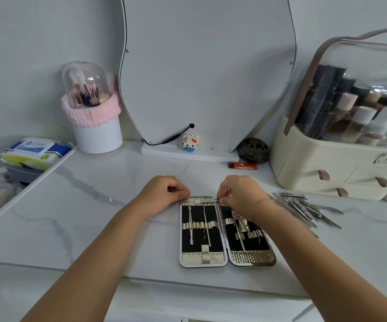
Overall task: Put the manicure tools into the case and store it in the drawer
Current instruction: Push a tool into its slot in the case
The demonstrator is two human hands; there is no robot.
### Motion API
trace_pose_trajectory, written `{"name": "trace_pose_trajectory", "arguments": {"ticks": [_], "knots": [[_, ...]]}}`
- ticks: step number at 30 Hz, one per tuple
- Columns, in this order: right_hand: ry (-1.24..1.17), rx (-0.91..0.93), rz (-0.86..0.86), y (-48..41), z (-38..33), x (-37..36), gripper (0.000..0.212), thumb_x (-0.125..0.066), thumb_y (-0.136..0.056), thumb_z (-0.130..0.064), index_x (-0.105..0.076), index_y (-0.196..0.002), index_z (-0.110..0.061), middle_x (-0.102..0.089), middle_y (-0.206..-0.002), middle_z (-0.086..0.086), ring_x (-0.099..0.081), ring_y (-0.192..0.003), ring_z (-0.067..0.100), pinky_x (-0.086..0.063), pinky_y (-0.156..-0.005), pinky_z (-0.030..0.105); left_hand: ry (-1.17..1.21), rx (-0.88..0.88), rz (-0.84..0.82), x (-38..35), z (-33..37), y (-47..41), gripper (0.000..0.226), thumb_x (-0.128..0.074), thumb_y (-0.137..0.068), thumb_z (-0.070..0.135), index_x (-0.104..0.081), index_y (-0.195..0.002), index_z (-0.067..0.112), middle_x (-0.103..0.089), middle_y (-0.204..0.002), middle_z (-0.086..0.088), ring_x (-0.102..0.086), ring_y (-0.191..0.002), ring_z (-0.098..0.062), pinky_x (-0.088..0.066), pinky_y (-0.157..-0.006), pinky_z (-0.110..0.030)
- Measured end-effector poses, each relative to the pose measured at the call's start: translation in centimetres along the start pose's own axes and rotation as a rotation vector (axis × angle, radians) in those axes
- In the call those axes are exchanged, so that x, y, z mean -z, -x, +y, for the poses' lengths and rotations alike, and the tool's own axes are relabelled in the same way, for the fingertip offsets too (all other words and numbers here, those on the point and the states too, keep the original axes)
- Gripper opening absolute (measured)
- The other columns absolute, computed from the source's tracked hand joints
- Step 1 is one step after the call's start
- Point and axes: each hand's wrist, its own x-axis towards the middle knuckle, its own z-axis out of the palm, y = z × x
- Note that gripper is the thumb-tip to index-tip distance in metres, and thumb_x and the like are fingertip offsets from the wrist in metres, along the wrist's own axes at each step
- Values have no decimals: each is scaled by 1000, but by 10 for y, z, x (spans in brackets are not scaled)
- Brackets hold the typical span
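Note:
An open manicure case (250,257) with gold textured trim and black lining lies flat on the marble tabletop. Two thin metal tools (190,225) sit under the elastic loops of its left half. My right hand (239,194) pinches a small flat metal tool (207,200) at the case's top edge, lying crosswise over the left half's top. My left hand (162,194) rests with curled fingers against the case's top-left corner. A pile of loose metal manicure tools (304,206) lies on the table just right of my right wrist.
A cream cosmetics organiser (327,168) with small drawers stands at the right. A mirror (206,66), a toy figure (189,142), a red lighter (242,165), a dark round jar (253,149), a brush holder (92,112) and wipes (37,152) line the back and left.

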Motion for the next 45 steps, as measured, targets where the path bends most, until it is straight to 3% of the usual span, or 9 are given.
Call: {"name": "trace_pose_trajectory", "arguments": {"ticks": [4,10,16,24,29,34,39,45], "knots": [[-35,52,-2,-1,-9,-4,27,-50,-89,-9,-74,-89,-23,-65,-102,-5,-58,-94,16,-43,-80,24,-8,-1,3,0,0,0,8,-73,-77,22,-71,-73,29,-69,-76,14,-60,-73,5,-39,-65,-4],[-254,57,34,-1,-12,-10,14,-68,-82,-22,-70,-95,-21,-61,-87,-6,-55,-80,8,-44,-74,18,-13,-4,15,0,1,1,7,-74,-77,24,-71,-73,29,-69,-75,14,-59,-70,7,-37,-62,-4],[-181,8,8,0,-2,0,11,-72,-77,-29,-73,-84,-20,-54,-73,-12,-48,-68,3,-36,-59,12,-10,-5,0,1,1,1,11,-73,-77,24,-69,-71,33,-69,-76,15,-60,-73,5,-39,-66,-6],[-27,44,-73,-12,-15,-1,16,-67,-83,-28,-72,-95,-18,-53,-83,-10,-50,-83,8,-39,-72,20,-19,-4,3,1,-1,0,11,-74,-76,27,-69,-70,34,-69,-76,14,-62,-75,0,-44,-70,-16],[-100,50,-44,-13,-18,-8,11,-68,-81,-25,-73,-89,-18,-48,-71,-15,-48,-73,5,-33,-60,10,-34,-6,0,1,0,-1,9,-73,-77,27,-69,-72,33,-69,-78,14,-61,-75,1,-42,-68,-11],[-178,64,-13,-11,-16,-11,10,-70,-79,-25,-73,-85,-17,-56,-78,-12,-54,-77,6,-42,-69,16,-35,-8,5,0,1,0,11,-74,-77,26,-69,-70,34,-69,-77,14,-61,-74,2,-42,-68,-11],[-191,77,-2,-12,-20,-15,8,-70,-79,-23,-73,-85,-17,-53,-72,-15,-52,-75,5,-40,-72,19,-24,-5,10,0,2,1,12,-74,-77,24,-69,-70,33,-69,-75,15,-60,-71,5,-40,-63,-6],[-296,65,48,-8,-10,-20,9,-72,-77,-21,-74,-86,-18,-55,-73,-16,-52,-68,0,-38,-66,9,-17,0,3,0,-1,0,11,-74,-77,24,-70,-71,32,-70,-76,13,-62,-72,2,-45,-71,-16]]}}
